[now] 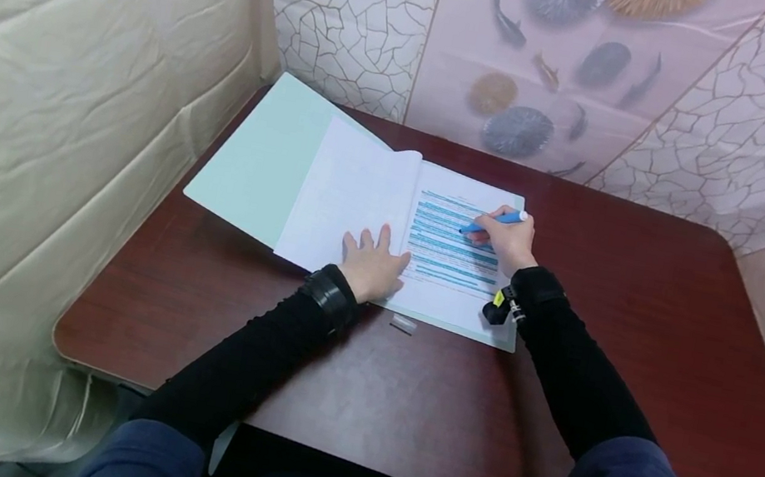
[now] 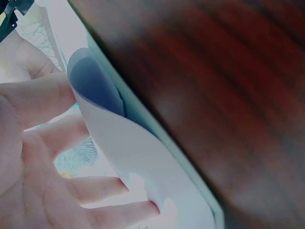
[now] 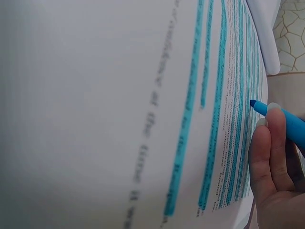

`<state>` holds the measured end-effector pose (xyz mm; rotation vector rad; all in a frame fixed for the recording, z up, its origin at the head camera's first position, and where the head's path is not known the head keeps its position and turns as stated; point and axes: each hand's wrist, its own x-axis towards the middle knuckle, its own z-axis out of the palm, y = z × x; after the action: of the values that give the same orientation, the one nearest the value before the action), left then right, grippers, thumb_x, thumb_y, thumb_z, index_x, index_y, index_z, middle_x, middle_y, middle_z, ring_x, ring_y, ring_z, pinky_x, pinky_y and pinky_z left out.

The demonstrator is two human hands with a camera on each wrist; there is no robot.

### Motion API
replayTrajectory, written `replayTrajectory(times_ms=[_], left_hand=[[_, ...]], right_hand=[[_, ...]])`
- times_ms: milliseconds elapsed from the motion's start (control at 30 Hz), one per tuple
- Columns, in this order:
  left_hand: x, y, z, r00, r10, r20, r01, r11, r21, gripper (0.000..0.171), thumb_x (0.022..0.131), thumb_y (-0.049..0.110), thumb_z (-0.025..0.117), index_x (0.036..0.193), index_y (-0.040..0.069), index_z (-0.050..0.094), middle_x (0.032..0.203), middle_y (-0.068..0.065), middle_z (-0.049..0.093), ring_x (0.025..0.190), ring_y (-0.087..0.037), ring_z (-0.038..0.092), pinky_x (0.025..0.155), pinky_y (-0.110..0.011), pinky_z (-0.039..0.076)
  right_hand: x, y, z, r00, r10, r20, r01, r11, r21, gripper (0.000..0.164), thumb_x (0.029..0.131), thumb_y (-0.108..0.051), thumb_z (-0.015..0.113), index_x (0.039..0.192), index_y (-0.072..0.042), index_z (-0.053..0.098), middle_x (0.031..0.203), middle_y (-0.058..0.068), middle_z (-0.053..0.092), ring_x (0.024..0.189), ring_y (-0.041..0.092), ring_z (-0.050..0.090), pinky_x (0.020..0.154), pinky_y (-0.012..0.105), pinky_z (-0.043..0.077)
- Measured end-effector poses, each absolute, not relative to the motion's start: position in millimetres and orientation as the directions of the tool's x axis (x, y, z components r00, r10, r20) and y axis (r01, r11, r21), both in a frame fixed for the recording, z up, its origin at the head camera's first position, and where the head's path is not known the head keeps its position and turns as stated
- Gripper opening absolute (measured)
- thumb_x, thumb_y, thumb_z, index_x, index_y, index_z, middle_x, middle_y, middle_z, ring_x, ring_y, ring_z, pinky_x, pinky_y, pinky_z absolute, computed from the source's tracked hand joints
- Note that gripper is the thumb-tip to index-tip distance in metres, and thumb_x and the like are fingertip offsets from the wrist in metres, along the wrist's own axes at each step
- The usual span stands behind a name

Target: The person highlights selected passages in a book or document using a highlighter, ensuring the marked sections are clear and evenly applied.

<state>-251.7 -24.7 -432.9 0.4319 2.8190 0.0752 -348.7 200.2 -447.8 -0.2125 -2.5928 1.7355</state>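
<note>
An open folder of printed sheets lies on the table; its pale green cover [image 1: 252, 158] is spread to the left. Many lines on the right-hand printed page [image 1: 444, 278] carry blue highlighting. My right hand [image 1: 514, 244] pinches a blue highlighter [image 1: 503, 218], its dark tip [image 3: 253, 103] at the highlighted lines in the upper half of the page. My left hand [image 1: 373, 267] rests with fingers spread on the turned-over white sheet [image 1: 354, 183], near the fold. In the left wrist view that sheet curls up at its lower edge beside the straight fingers [image 2: 105, 188].
A small clear plastic piece [image 1: 403, 324] lies just in front of the folder on the dark red-brown table [image 1: 640, 332]. A cream padded covering [image 1: 65, 135] stands along the left side. Patterned wall cloth [image 1: 360, 7] hangs behind the table's back edge.
</note>
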Motion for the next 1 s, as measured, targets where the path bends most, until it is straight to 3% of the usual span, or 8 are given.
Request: replayTrajectory(times_ms=[600,1000], left_hand=[[-251.1,-24.4,-431.8,-0.913,0.295,-0.281,0.279,0.955,0.098,0.055,0.09,0.042,0.045,0.141,0.03,0.028,0.149,-0.02,0.007,0.131,-0.045,0.016,0.1,-0.063,0.014],[-249.3,-22.6,-429.8,-0.915,0.296,-0.273,0.276,0.955,0.107,0.053,0.091,0.04,0.045,0.141,0.029,0.031,0.149,-0.02,0.009,0.131,-0.045,0.015,0.099,-0.063,0.014]], right_hand=[[-347.0,202.9,-446.3,-0.992,0.108,-0.058,0.092,0.351,-0.932,0.018,0.082,-0.019,0.065,0.079,-0.006,0.052,0.085,0.017,0.068,0.076,0.027,0.067,0.077,0.031,0.051],[-348.6,207.0,-451.2,-0.992,0.117,-0.039,0.079,0.355,-0.932,0.018,0.081,-0.018,0.065,0.079,-0.006,0.052,0.082,0.015,0.068,0.069,0.022,0.067,0.073,0.028,0.052]])
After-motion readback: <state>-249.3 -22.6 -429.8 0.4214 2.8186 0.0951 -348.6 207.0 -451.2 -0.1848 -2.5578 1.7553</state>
